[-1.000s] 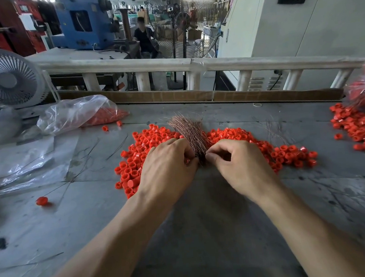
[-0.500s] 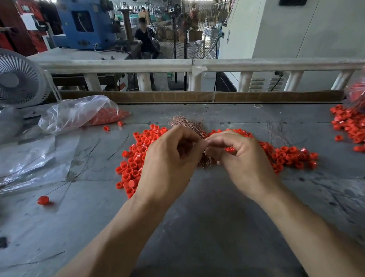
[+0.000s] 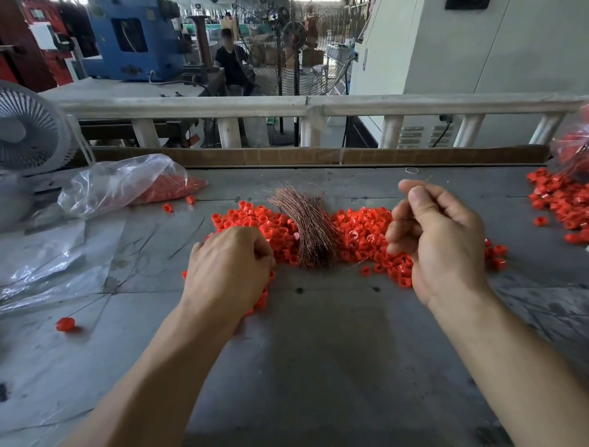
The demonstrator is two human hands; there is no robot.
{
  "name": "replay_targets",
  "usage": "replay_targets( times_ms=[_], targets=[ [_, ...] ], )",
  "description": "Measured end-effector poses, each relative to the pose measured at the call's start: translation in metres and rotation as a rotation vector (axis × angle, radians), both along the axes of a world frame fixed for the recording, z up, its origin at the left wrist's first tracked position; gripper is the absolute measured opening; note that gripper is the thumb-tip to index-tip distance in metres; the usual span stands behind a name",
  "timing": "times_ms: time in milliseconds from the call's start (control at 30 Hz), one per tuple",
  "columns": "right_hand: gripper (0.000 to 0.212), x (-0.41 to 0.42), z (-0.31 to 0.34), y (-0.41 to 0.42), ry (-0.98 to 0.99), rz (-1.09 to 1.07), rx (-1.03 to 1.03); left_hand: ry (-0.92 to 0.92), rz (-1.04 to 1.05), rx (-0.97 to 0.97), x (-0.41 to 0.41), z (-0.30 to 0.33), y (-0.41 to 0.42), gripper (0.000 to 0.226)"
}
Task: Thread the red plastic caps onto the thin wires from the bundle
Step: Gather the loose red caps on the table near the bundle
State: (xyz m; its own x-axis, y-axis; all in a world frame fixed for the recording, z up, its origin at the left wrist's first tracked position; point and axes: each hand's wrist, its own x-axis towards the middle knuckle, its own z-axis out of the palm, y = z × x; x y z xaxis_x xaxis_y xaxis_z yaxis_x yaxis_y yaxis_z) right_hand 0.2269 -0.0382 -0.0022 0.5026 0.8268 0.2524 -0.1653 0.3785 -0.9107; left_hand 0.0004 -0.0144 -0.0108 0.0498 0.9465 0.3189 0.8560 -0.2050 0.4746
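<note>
Head view: on the counter (image 3: 330, 344), the wire bundle (image 3: 309, 232) lies at 12 o'clock amid red caps (image 3: 364, 233). The left hand (image 3: 229, 267), at 10 o'clock, curls its grip down into the caps; whether it holds one, I cannot tell. The right hand (image 3: 435, 237), at 2 o'clock, pinches one thin wire (image 3: 423, 180).

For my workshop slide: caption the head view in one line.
Right hand pinches a thin wire lifted clear of the wire bundle while the left hand rests curled on the red caps.
</note>
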Motion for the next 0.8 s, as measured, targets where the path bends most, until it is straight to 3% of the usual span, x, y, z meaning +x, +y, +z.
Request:
replay_targets(
  times_ms=[233,567,800],
  targets=[
    [0.023,-0.003,-0.008,0.002,-0.067,0.049,-0.137,0.103,-0.007,-0.096,-0.002,0.002,-0.002,0.016],
    [0.019,-0.014,-0.017,0.001,-0.301,0.051,-0.202,0.176,-0.012,-0.065,-0.001,-0.002,-0.001,0.015],
    [0.014,-0.017,-0.018,0.001,-0.358,0.048,-0.206,-0.032,-0.033,0.050,0.004,-0.001,-0.001,0.013]
  ],
)
